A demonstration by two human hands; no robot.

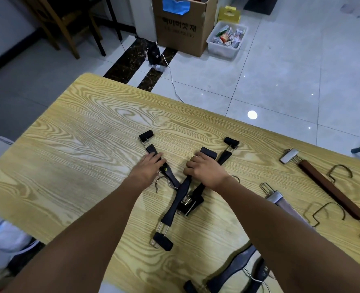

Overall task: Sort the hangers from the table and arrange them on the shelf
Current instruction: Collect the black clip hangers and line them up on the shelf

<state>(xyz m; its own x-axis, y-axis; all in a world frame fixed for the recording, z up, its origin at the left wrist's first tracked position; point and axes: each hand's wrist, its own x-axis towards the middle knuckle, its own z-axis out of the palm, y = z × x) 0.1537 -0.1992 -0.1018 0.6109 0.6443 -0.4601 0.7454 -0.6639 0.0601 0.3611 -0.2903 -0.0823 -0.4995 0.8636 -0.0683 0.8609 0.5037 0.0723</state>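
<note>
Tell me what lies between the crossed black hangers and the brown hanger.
In the head view, a grey clip hanger lies on the table between the crossed black hangers and the brown hanger, partly under the right forearm.

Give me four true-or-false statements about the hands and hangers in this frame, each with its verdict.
1. The right hand grips a black hanger. True.
2. The brown hanger hangs on a shelf. False: it lies flat on the table, to the right of both hands.
3. The left hand rests on a second black hanger. True.
4. The cardboard box stands on the table. False: it stands on the floor beyond the table's far edge.
</note>
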